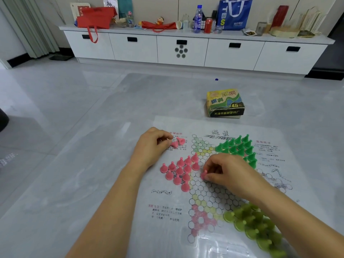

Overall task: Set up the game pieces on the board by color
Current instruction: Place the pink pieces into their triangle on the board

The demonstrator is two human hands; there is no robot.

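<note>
Sitting on the floor [55,108] just beyond the board [167,202] is a game box [225,103].

A white cabinet [134,51] carries a red bag [95,19], a blue bag [234,13], a bottle [198,19] and a can [208,25]; a curtain [28,25] hangs left.

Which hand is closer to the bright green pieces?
Right. The right hand, pinching a pink piece, is right beside the bright green pieces. The left hand, holding pink pieces, is farther off to their left.
</note>
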